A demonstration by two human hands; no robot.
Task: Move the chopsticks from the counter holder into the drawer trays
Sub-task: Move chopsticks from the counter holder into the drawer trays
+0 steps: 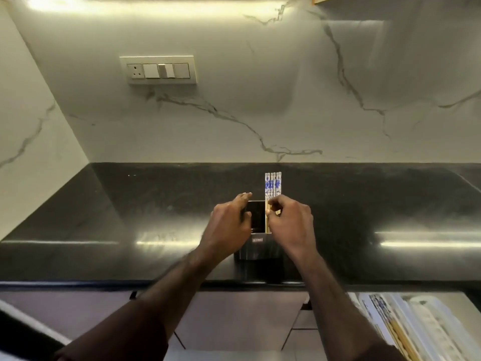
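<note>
Black worktop [130,217]: my left hand [229,222] steadies the holder [256,246], right hand [291,222] beside it, fingers [273,204] pinched on the blue-patterned chopsticks [272,185].

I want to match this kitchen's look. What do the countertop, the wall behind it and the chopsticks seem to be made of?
Countertop: likely polished black stone such as granite, since it mirrors the light in bright streaks. Wall: white marble or a marble-look slab, with grey veins and a soft sheen. Chopsticks: probably wood or bamboo, tan shafts with glossy white tops printed in blue; exact material unclear.
</note>
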